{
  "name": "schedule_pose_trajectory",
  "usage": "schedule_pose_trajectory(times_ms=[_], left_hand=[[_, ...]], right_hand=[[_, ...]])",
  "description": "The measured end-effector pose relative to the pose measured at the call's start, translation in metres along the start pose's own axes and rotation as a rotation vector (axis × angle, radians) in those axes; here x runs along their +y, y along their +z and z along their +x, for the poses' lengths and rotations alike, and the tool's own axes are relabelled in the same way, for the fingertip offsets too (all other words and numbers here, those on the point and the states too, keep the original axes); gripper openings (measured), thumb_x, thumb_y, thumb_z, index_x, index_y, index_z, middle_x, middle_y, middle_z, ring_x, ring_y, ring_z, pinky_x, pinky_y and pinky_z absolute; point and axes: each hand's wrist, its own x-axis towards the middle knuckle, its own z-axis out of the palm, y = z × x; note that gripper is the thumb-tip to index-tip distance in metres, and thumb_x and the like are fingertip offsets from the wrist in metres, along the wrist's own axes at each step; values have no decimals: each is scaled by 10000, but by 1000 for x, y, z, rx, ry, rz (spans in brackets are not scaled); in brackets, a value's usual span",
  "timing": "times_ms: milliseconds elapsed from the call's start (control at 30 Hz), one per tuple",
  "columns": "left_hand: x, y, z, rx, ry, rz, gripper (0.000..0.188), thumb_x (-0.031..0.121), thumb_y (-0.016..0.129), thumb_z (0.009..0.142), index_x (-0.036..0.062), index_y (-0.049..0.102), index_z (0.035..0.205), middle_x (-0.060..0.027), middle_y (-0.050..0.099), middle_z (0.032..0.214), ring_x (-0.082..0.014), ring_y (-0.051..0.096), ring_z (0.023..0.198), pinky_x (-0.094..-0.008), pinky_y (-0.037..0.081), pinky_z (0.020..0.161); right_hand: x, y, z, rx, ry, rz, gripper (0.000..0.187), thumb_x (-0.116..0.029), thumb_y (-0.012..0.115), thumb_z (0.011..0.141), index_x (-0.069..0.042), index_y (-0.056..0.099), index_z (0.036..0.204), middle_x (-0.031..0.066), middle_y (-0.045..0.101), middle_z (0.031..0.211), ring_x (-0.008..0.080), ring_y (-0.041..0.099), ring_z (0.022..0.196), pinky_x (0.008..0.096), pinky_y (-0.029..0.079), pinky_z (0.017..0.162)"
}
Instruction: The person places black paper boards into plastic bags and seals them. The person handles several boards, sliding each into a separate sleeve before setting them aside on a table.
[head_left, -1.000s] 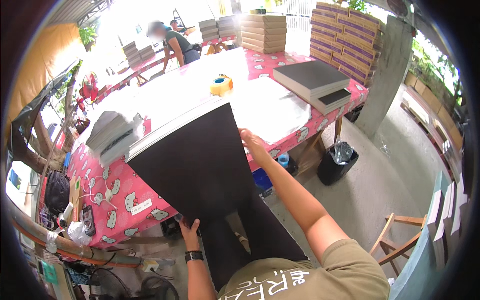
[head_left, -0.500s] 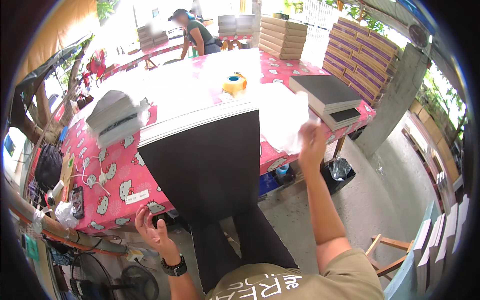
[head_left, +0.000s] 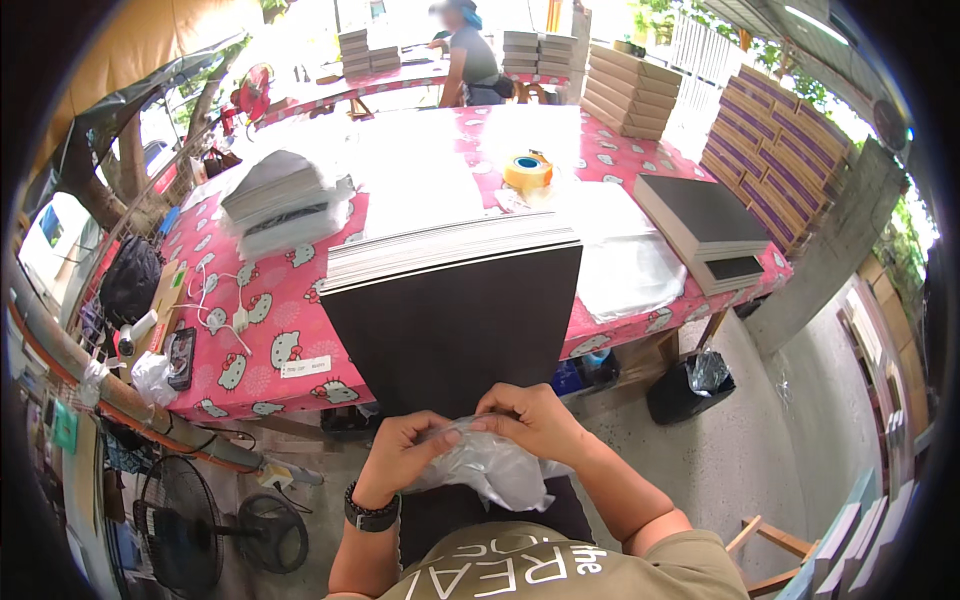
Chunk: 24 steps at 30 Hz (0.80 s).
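Between my two hands, close to my body, is a clear plastic bag (head_left: 492,468). My left hand (head_left: 405,455) pinches its upper edge on the left. My right hand (head_left: 535,425) grips the same edge, fingers bent over it. Just beyond my hands stands a thick stack of sheets with a black front (head_left: 455,325), tilted at the table edge. To the right of that stack, more clear plastic bags (head_left: 630,265) lie flat on the table. A roll of tape in a yellow dispenser (head_left: 528,172) sits farther back.
The table has a pink patterned cover (head_left: 270,310). Black-topped stacks (head_left: 705,215) stand at the right, a plastic-wrapped stack (head_left: 285,205) at the left. A waste bin (head_left: 690,388) and a fan (head_left: 180,525) are on the floor. Another person (head_left: 468,55) is at a far table.
My right hand has come from the plastic bags at the right to in front of my body, bringing a bag. My left hand has moved in and taken hold of it. The view has shifted.
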Motion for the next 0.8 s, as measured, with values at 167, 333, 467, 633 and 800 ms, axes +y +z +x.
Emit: schedule_pose_trajectory(times_ms=[167, 333, 467, 633, 800], left_hand=[[12, 20, 8, 270, 183, -133, 133, 108, 580, 791, -17, 594, 831, -3, 583, 724, -59, 513, 689, -204, 418, 645], [3, 23, 10, 287, 49, -227, 165, 131, 637, 751, -17, 594, 809, 2, 578, 697, -59, 524, 706, -211, 433, 665], [-19, 18, 7, 314, 92, -308, 170, 122, 629, 750, -14, 611, 850, -18, 577, 745, -67, 512, 719, -205, 411, 660], [-16, 28, 13, 358, 203, -254, 169, 155, 585, 793, -13, 595, 793, -44, 563, 826, -89, 493, 753, -222, 391, 687], [-22, 33, 10, 246, 96, -685, 181, 166, 555, 815, -7, 566, 864, -59, 575, 823, -120, 525, 748, -233, 407, 679]], right_hand=[[13, 13, 11, 95, -171, -148, 111, -144, 610, 751, -35, 586, 758, 103, 555, 612, 228, 543, 524, 306, 413, 495], [9, 22, 8, 238, -202, -105, 70, -113, 612, 743, -48, 618, 766, 107, 570, 646, 249, 553, 544, 310, 417, 494], [13, 33, 5, 353, -174, -35, 102, -138, 603, 760, -36, 609, 761, 127, 580, 669, 270, 569, 573, 310, 429, 498], [20, 36, 2, 305, -159, -186, 141, -176, 573, 792, -40, 574, 759, 137, 564, 629, 292, 562, 544, 316, 433, 475], [28, 32, 5, 362, -149, -257, 140, -176, 562, 803, -42, 558, 761, 134, 553, 603, 287, 556, 522, 314, 427, 461]])
